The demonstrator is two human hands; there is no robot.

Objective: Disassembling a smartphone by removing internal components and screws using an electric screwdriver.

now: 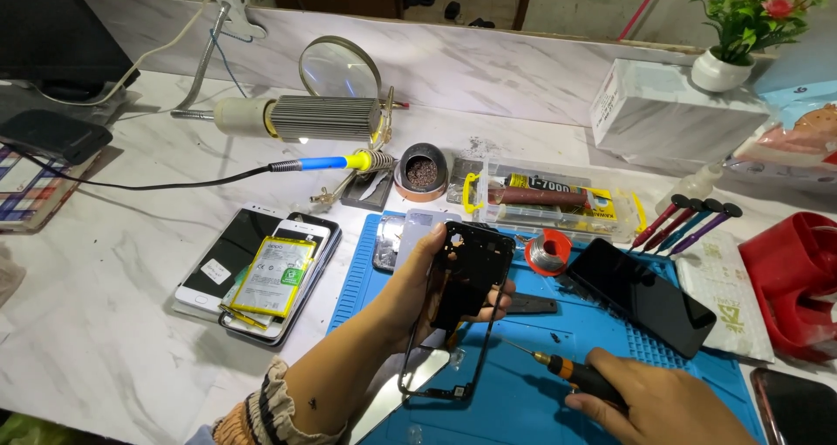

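Left hand (417, 292) grip clasps black phone frame (462, 305) upright, long axis tilted toward the blue mat (514, 393), right hand (654, 406) grip clenched on screwdriver (571, 373), tip pointing left at the frame's lower edge.

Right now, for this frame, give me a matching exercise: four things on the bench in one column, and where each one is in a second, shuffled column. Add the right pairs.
Things:
1. black phone frame
2. screwdriver
3. solder spool
4. yellow battery

Places:
A. lying on the stacked phones left of the blue mat
B. held up in the left hand
C. on the mat, behind the frame
D. in the right hand, tip toward the frame

Pairs: 1-B, 2-D, 3-C, 4-A
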